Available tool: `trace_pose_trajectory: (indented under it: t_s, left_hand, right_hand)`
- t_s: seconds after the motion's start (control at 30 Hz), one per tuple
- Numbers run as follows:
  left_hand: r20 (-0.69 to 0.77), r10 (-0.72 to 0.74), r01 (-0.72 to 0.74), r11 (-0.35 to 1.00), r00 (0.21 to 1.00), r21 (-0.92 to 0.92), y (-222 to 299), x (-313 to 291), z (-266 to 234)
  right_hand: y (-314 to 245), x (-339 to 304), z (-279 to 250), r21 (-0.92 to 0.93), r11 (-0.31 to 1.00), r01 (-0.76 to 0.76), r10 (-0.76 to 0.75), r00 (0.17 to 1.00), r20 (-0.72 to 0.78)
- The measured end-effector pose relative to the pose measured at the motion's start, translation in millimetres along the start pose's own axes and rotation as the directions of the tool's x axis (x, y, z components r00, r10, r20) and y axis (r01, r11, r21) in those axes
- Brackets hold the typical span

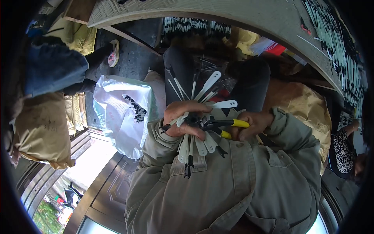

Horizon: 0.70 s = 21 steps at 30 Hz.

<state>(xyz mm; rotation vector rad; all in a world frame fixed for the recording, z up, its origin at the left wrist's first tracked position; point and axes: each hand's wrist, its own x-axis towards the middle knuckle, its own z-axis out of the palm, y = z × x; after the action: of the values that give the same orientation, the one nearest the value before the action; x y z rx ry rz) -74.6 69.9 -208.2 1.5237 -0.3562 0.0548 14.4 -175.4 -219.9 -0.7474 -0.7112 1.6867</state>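
My left hand is closed round a black round hub from which several white strips and thin rods with black tips fan out on all sides. Some of the strips have holes near their rounded ends. In my right hand is a pair of pliers with yellow-and-black handles. Its dark jaws reach to the right side of the hub; whether they grip anything there is hard to make out. Both hands are in front of my chest, above my lap.
A white plastic bag with small black pieces inside stands at left. Many white rods with black ends lie on the curved tabletop. Brown paper is at right. A person in a blue garment stands at left; another person is at far right.
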Motion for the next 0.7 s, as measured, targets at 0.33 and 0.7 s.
trace_pose_trajectory:
  t_s: [0.33,0.7]
  left_hand:
    - [0.089,0.039,-0.037,0.999,0.995,-0.023,-1.5,5.6,-5.5]
    - [0.032,0.055,-0.053,0.996,0.998,-0.065,-7.4,0.9,-2.8]
  right_hand:
    - [-19.6,5.2,0.1,-0.165,0.984,-0.073,0.065,0.997,-0.053]
    - [-67.1,-2.5,21.1,-0.610,0.772,-0.181,0.038,0.970,-0.240]
